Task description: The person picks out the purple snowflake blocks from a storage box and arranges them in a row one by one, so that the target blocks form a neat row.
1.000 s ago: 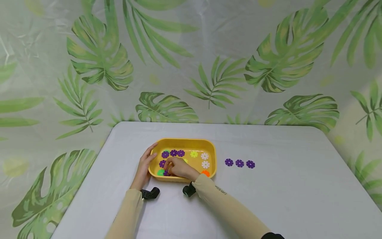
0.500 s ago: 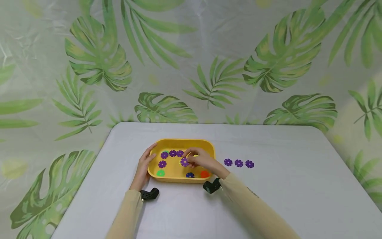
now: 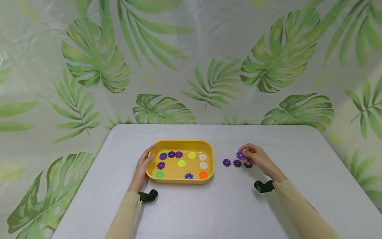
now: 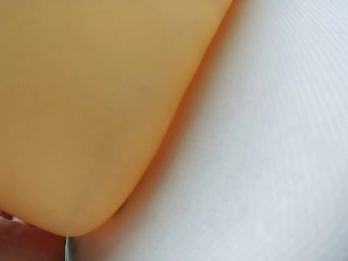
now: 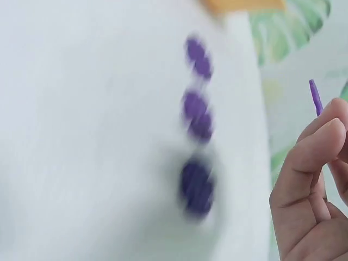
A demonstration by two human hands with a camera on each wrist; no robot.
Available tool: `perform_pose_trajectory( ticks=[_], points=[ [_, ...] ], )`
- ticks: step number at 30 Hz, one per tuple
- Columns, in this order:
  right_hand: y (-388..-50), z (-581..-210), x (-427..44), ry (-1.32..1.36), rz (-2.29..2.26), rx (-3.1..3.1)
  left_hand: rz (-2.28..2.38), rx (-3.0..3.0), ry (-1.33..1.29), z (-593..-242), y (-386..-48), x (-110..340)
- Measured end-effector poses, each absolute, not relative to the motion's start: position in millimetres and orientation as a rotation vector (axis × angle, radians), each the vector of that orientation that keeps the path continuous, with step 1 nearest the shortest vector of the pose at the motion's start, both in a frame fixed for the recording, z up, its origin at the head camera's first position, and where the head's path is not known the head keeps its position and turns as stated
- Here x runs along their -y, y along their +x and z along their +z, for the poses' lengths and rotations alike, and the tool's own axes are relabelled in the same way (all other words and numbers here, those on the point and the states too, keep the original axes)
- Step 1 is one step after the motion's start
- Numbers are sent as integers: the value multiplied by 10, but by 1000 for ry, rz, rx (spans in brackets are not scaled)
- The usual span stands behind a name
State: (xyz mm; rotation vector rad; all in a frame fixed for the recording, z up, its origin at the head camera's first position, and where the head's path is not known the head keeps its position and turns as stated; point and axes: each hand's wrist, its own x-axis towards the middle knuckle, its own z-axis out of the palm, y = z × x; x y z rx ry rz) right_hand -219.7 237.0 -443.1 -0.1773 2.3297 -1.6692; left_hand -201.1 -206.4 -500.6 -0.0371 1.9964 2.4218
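My right hand [image 3: 259,159] pinches a purple snowflake disc [image 3: 240,155] by its edge, raised above the table right of the yellow tray. In the right wrist view the pinched disc [image 5: 315,98] shows edge-on beyond the fingertips. Below it lies a row of 3 purple discs [image 3: 226,162], the rightmost partly hidden by my hand. My left hand [image 3: 142,169] grips the left end of the yellow tray [image 3: 185,143], thumb at the rim. Inside the tray lie several purple discs [image 3: 161,165], yellow discs [image 3: 181,163], white discs [image 3: 203,165], an orange disc [image 3: 203,174], a blue disc [image 3: 189,176] and green ones [image 3: 159,174].
The white-covered table [image 3: 286,146] extends right of the row and in front of the tray. Behind it hangs a leaf-patterned cloth [image 3: 209,83]. A small black camera [image 3: 264,186] is worn on the right wrist, another [image 3: 149,195] on the left.
My right hand has picked a purple disc out of the tray and carried it right, over the row on the table. The left hand stays at the tray's left end.
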Motion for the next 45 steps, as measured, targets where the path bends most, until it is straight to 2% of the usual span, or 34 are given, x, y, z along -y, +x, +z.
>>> perform_pose_trajectory(
  ticks=[4,9,17,21,26,33,39,45],
  points=[
    [-2145,-4600,-2741,-36,-1637,-2387,2412,-2001,-43,-5010,-2001,2075],
    [-2096,-4758,-2926,33,-1521,-2475,2411,-2013,-49,-5012,-1997,2077],
    [-2087,-4749,-2856,35,-1287,-2674,2433,-1984,-30,-5008,-2000,2066],
    [-2103,-4642,-2707,2,-1340,-2694,2437,-1980,-28,-5007,-1996,2083],
    [-2137,-4449,-2329,-150,-1568,-2564,2452,-1949,-39,-4999,-2001,2075],
    [-2194,-4251,-1458,-319,-1694,-2281,2447,-1952,-46,-4977,-1990,2047],
    [-2147,-4270,-655,-432,-1703,-2072,2458,-1946,-50,-4980,-1999,2042],
    [-2131,-4376,-61,-405,-1668,-1953,2464,-1944,-38,-4999,-2013,2045]
  ],
)
